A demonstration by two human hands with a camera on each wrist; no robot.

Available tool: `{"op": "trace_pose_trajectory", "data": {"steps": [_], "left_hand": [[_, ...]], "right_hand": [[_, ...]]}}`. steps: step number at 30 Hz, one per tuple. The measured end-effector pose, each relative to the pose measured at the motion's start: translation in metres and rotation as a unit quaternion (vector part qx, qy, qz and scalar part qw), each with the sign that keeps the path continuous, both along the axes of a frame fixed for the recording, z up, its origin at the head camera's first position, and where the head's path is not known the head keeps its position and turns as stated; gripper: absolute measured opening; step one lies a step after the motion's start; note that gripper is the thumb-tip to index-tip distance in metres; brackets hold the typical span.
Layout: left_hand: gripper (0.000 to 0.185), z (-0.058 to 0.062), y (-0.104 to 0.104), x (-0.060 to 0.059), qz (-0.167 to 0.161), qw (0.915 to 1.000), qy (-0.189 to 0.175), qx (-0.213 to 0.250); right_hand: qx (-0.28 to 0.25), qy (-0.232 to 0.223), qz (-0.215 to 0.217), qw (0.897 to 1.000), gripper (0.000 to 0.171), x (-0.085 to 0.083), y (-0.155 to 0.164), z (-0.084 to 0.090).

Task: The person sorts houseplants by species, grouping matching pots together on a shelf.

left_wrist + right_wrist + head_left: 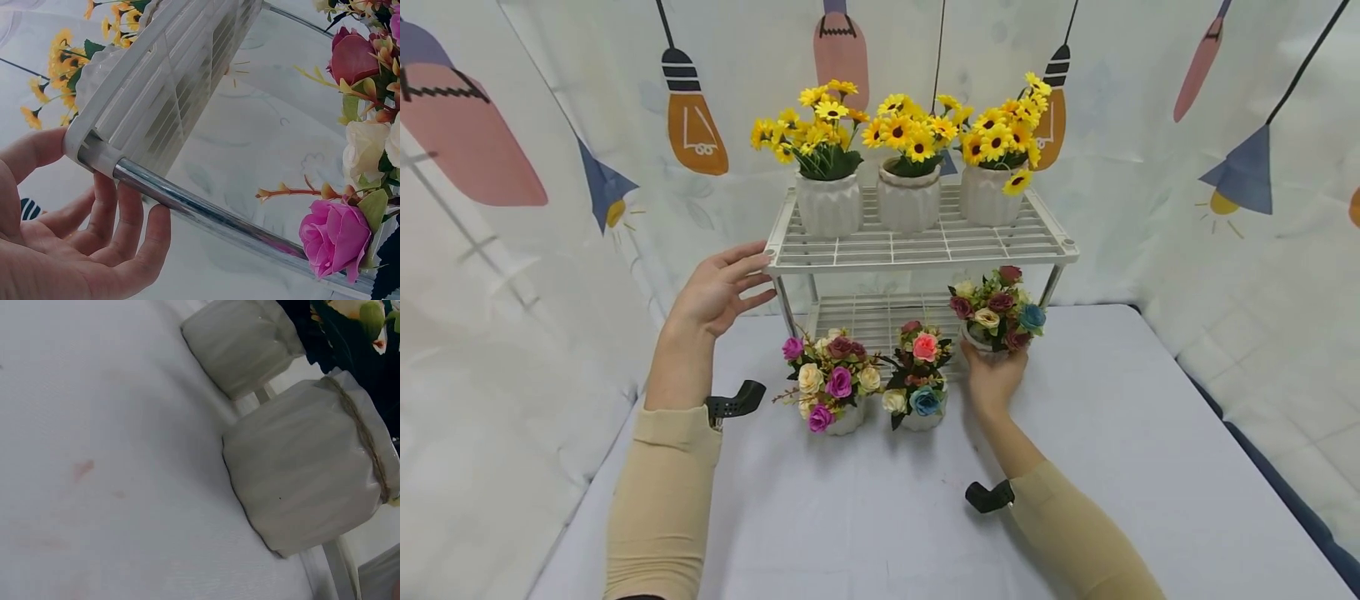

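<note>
A white two-tier wire rack (925, 258) stands on the table. My left hand (718, 287) holds its upper left front corner; in the left wrist view the thumb lies at the corner and curled fingers (125, 219) meet the metal post (206, 206). My right hand (996, 379) grips a white flowerpot with dark red, cream and blue roses (996, 312), at the right of the lower shelf (872, 310). Whether that pot touches the shelf I cannot tell. Two more rose pots stand in front of the rack: one magenta and cream (835, 379), one coral and blue (919, 379).
Three white pots of yellow daisy-like flowers (908, 196) line the upper shelf. A white cloth covers the table (865, 517). Behind hangs a curtain (1120, 167) printed with lamps. In the right wrist view, a twine-tied pot (306, 469) stands beside another pot (240, 347).
</note>
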State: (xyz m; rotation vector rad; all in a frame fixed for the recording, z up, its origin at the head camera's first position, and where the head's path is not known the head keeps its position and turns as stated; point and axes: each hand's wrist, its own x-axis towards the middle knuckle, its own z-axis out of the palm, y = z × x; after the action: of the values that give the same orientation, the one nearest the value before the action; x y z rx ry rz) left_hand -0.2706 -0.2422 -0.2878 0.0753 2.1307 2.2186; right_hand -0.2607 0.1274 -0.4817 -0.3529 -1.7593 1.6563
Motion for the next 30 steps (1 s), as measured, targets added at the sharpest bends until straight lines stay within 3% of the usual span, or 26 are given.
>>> {"op": "trace_pose_trajectory", "data": {"steps": [4, 11, 16, 25, 30], "left_hand": [[0.068, -0.001, 0.001, 0.0, 0.0, 1.0, -0.002, -0.001], [0.07, -0.001, 0.001, 0.0, -0.002, 1.0, -0.003, -0.003], [0.071, -0.001, -0.001, 0.001, -0.001, 1.0, -0.001, -0.004], [0.072, -0.001, 0.0, 0.001, -0.006, 1.0, -0.002, -0.005], [0.072, -0.001, 0.0, 0.001, -0.005, 1.0, -0.002, -0.003]], "right_hand": [[0.004, -0.002, -0.011, 1.0, 0.099, -0.007, -0.001, -0.001], [0.025, -0.056, -0.03, 0.998, 0.104, -0.014, -0.003, -0.003], [0.025, -0.06, -0.034, 0.997, 0.105, -0.017, -0.004, -0.003], [0.005, -0.068, -0.024, 0.997, 0.099, -0.004, -0.003, -0.009], [0.007, -0.049, -0.015, 0.999, 0.086, 0.012, -0.005, -0.005]]}}
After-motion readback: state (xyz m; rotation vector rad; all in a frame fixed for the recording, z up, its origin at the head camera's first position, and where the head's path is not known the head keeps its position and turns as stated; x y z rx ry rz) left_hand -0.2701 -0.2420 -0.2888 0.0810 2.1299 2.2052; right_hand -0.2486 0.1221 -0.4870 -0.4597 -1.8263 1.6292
